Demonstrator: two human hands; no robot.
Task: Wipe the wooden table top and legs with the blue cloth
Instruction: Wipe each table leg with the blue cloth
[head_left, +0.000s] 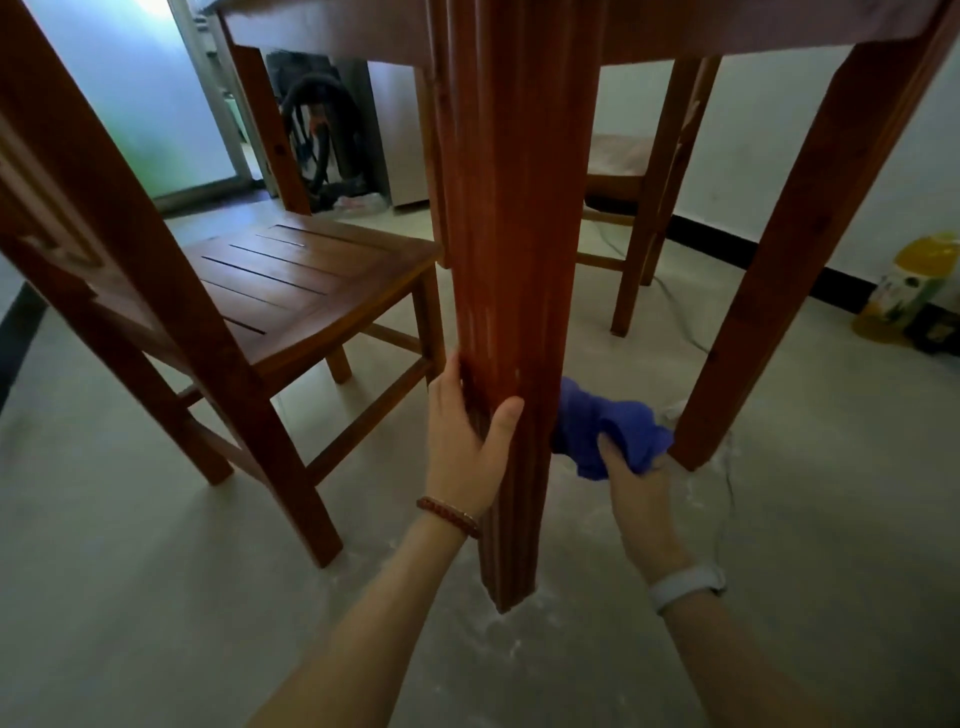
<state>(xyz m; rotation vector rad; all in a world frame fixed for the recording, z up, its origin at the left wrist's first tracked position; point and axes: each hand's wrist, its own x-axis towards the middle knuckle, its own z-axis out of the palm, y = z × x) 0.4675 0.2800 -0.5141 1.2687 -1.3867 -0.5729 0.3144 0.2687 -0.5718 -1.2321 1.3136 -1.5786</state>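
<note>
One blue cloth (605, 423), bunched into a soft crumpled wad of deep violet-blue, is pressed against the right face of the nearest table leg (511, 291), low down near the floor (156, 597). The right hand (636, 480) grips it from below, fingers curled into the folds, a pale band (685, 587) on its wrist. The left hand (470, 441) clasps the same leg from the other side, thumb across the front face and fingers wrapped round the left edge; a braided reddish bracelet (449, 515) sits on that wrist.

The leg is reddish-brown wood with vertical grooves and a glossy finish, a few pale scuffs showing on it. Above it the table's underside (332, 31) runs along the top of the view, and a second table leg (810, 244) slants down at the right, its foot just behind the cloth.

Left of the held leg stands a wooden chair (291, 291) with a slatted seat; another chair (631, 171) sits beyond the table. By the right wall a yellow-topped bottle (906, 288) carries a printed label too blurred to read. Whitish dust marks the floor around the leg's foot.
</note>
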